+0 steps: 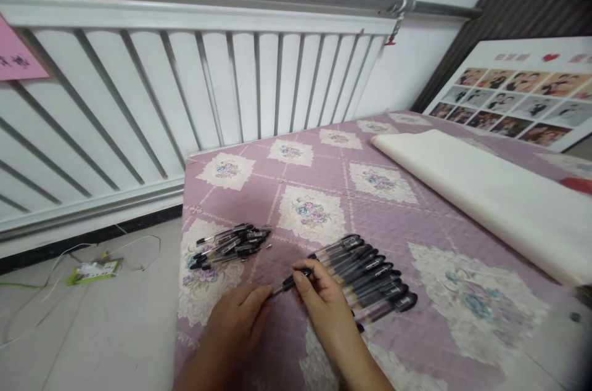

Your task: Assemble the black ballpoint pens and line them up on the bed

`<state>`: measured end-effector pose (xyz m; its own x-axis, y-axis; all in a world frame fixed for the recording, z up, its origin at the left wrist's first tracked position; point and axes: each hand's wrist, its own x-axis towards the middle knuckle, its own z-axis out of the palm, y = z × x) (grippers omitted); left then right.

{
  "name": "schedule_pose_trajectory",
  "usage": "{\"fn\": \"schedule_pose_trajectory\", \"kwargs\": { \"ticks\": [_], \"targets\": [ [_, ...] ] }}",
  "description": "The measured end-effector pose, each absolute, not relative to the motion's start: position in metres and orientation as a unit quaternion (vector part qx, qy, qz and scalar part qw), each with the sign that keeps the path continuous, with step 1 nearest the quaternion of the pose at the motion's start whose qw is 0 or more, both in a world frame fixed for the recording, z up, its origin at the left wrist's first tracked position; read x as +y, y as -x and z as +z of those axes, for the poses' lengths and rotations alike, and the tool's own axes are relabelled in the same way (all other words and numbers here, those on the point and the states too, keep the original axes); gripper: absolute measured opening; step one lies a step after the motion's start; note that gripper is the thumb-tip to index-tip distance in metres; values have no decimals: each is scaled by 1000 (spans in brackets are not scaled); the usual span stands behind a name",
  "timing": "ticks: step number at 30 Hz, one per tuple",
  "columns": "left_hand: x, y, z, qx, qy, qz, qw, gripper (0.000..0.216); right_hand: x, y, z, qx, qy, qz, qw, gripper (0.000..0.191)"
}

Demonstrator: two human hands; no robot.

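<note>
At 6 o'clock on the cover [324, 181], the left hand [235, 320] and right hand [324, 308] share one pen [287, 283], the fingers [303, 280] of each closed on its ends. A pile [229, 243] lies at 10 o'clock, a row [370, 283] at 2 o'clock.

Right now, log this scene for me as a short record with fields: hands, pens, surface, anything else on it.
left hand: pinches the tip end of a black pen
right hand: grips the same pen's other end
loose pile: pens heaped left of the hands
row: capped pens side by side, beside the right hand
surface: purple quilted cover with floral squares
also there: white roll, far right
</note>
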<state>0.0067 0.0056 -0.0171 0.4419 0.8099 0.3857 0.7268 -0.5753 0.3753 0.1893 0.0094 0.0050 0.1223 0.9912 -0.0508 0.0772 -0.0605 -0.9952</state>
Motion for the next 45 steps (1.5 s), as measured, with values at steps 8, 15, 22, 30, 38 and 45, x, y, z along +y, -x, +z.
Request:
{"fn": "schedule_pose_trajectory", "kwargs": {
  "ticks": [8, 15, 22, 30, 38, 45],
  "targets": [
    [7, -10, -16, 475, -836, 260, 84, 26, 10, -194, 10, -447, 580, 435, 524, 32],
    [10, -8, -16, 521, -798, 267, 142, 27, 13, -204, 8, -442, 581, 365, 578, 34],
    [24, -25, 8, 556, -764, 270, 184, 26, 15, -254, 28, -345, 619, 293, 641, 32],
    [54, -119, 27, 557, -771, 270, 152, 21, 4, -294, 26, -312, 634, 261, 658, 31],
    [55, -141, -4, 543, -790, 227, 172, 21, -3, -313, 27, -294, 644, 253, 660, 28],
    [59, -144, -4, 528, -809, 196, 167, 21, -3, -327, 25, -264, 652, 257, 662, 29]
  ]
}}
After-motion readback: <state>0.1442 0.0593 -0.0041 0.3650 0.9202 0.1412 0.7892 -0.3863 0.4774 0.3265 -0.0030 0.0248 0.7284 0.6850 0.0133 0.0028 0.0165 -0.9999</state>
